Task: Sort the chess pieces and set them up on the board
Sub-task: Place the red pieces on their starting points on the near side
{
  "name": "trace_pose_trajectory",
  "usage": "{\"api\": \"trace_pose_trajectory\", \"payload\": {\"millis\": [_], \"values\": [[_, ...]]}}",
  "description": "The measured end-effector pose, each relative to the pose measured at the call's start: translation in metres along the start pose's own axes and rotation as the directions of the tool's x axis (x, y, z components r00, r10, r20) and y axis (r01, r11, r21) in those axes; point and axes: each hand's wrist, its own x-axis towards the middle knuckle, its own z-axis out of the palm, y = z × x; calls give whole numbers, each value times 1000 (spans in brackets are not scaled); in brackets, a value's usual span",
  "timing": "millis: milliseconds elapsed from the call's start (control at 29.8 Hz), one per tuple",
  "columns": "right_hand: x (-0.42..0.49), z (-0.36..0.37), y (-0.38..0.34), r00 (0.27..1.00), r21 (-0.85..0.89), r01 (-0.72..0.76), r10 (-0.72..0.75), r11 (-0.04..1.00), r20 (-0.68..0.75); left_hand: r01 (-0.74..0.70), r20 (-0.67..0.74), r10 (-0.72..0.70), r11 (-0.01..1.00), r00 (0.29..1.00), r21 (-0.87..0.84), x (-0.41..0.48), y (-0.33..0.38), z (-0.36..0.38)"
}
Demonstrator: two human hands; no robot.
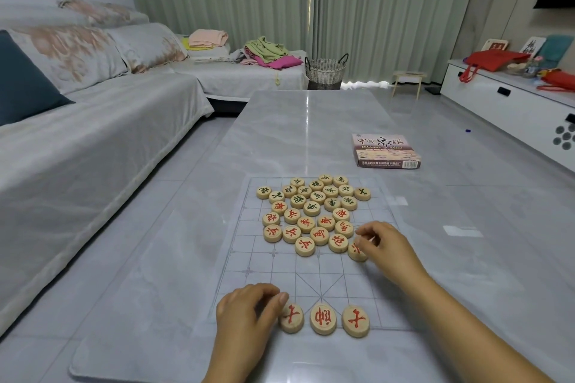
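A clear plastic chess board sheet (249, 286) with grey lines lies on the table. Round wooden pieces sit in a heap on its far half, green-lettered ones (314, 193) behind and red-lettered ones (306, 235) in front. Three red pieces stand in a row on the near edge: left (292, 317), middle (323, 319), right (355, 320). My left hand (249, 314) pinches the left piece of that row with curled fingers. My right hand (384, 246) is curled at the heap's right side, fingertips on a red piece (356, 250) that it partly hides.
The chess set's box (387, 151) lies on the grey marble table (311, 121) beyond the board, to the right. A sofa (93, 121) runs along the left. A white cabinet (513, 102) stands at the right, a woven basket (325, 71) behind the table.
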Motion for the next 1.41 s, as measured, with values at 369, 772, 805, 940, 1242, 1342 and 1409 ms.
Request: {"api": "trace_pose_trajectory", "payload": {"millis": [369,772,805,940,1242,1342,1409], "values": [[72,20,7,991,-179,-129,130,975,-10,4,-46,-6,999,999,-42,8,3,1],[95,28,-7,983,-323,-140,171,936,67,36,-8,-36,999,999,5,12,6,3],[98,28,-9,980,-343,-139,179,929,86,40,-5,-40,999,999,10,12,7,2],[104,26,-13,976,-394,-130,187,910,110,39,-5,-39,999,999,10,15,7,2],[41,-21,0,995,-359,-77,95,930,34,31,-1,-31,999,1000,-17,18,3,1],[-13,-20,11,993,-438,5,46,899,106,28,-34,-30,998,999,-57,24,7,-1],[-39,-17,18,996,-482,62,-23,874,85,26,-77,-31,997,997,-70,31,9,-5]]}}
